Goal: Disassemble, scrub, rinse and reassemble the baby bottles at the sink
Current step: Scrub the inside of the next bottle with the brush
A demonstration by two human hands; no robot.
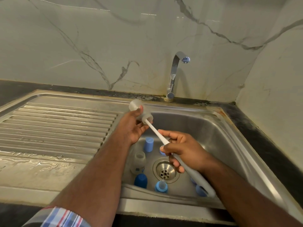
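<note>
My left hand [132,126] grips a clear baby bottle [136,106] tilted over the sink's left edge, its mouth toward me. My right hand [182,149] holds the grey handle of a bottle brush [155,129], whose white shaft runs up into the bottle's mouth. On the basin floor stand a second clear bottle [138,162], a light blue cap [148,144], a dark blue cap [141,181] and a blue collar with its teat [161,186]. More blue parts [200,190] lie partly hidden behind the brush handle and my right hand.
The steel sink basin [218,138] has a drain [165,172] at its middle. A ribbed, wet draining board [54,126] lies to the left. The chrome tap [173,76] stands behind the basin; no water runs. A dark counter [265,133] and marble wall bound the right.
</note>
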